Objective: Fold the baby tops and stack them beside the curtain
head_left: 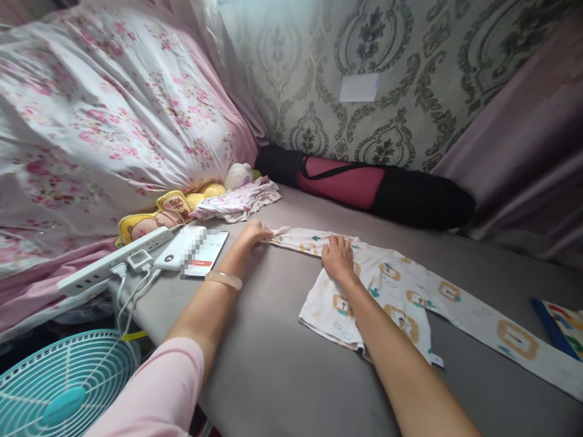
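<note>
A white long-sleeved child's shirt [380,288] with orange lion faces and green leaves lies spread out on the grey surface [273,340]. One sleeve stretches left, and its cuff end is pinched in my left hand [255,235], which wears a pale bangle at the wrist. My right hand [339,258] rests on top of the shirt where that sleeve meets the body, its fingers bent a little and slightly apart on the cloth. The other sleeve reaches to the right edge of the view. A small white tag shows at the lower hem.
A phone [210,255], a white power bank [170,252] and a power strip [113,261] with cables lie left. A teal fan [66,394] stands below. Behind are plush toys [175,209], crumpled cloth [241,203] and a long black-and-pink bag [344,182]. A book [562,328] sits right.
</note>
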Demonstrator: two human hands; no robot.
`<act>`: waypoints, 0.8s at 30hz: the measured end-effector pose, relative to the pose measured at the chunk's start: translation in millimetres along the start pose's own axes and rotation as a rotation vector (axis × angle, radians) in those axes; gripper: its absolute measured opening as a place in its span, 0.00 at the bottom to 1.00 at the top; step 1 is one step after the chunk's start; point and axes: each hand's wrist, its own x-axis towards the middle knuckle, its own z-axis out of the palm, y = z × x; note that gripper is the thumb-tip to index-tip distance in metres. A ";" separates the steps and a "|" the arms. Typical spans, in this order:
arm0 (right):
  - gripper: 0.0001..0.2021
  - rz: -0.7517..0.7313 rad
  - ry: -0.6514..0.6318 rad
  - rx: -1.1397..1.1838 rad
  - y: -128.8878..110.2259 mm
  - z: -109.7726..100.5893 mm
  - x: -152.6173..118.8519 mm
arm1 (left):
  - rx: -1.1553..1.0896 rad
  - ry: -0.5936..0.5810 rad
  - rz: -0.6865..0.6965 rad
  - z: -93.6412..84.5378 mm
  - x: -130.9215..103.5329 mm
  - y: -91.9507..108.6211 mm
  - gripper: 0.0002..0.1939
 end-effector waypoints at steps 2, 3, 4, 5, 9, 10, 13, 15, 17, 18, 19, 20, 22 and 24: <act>0.20 -0.007 -0.025 -0.006 -0.2 0.5 0.7 | 0.029 0.113 0.029 1.6 -2.1 3.8 0.10; 0.22 -0.014 -0.044 -0.009 -0.1 1.4 1.2 | 0.044 0.187 0.047 2.5 -2.6 5.8 0.11; 0.23 -0.018 -0.069 -0.012 0.2 2.6 1.9 | 0.056 0.259 0.059 3.4 -2.7 7.8 0.11; 0.25 -0.018 -0.099 -0.017 0.5 3.9 2.8 | 0.061 0.315 0.067 4.3 -2.5 9.6 0.12; 0.30 0.008 -0.205 -0.034 1.6 7.2 6.0 | 0.078 0.363 0.096 8.5 -0.7 14.2 0.13; 0.30 0.010 -0.213 -0.037 1.6 7.1 6.4 | 0.099 0.358 0.100 9.6 -0.3 14.5 0.13; 0.30 0.005 -0.218 -0.046 0.8 5.0 6.5 | 0.215 0.338 0.082 12.9 0.4 12.3 0.16; 0.30 0.005 -0.223 -0.058 0.0 3.6 6.4 | 0.306 0.319 0.063 14.7 1.3 8.4 0.19; 0.31 0.018 -0.235 -0.072 -1.0 3.0 6.6 | 0.377 0.297 0.058 16.2 2.8 3.7 0.19; 0.32 0.025 -0.241 -0.079 -1.4 2.8 6.8 | 0.404 0.286 0.055 16.9 3.8 1.5 0.19; 0.32 0.033 -0.246 -0.086 -1.8 2.8 7.0 | 0.426 0.281 0.053 17.6 4.9 -0.2 0.19; 0.33 0.038 -0.250 -0.089 -2.2 2.8 7.2 | 0.443 0.277 0.047 18.5 6.2 -1.2 0.19; 0.33 0.043 -0.248 -0.089 -2.7 2.6 7.3 | 0.460 0.270 0.023 20.5 8.8 -1.3 0.18; 0.33 0.041 -0.243 -0.080 -2.9 2.2 7.1 | 0.441 0.259 -0.014 22.1 11.1 0.9 0.17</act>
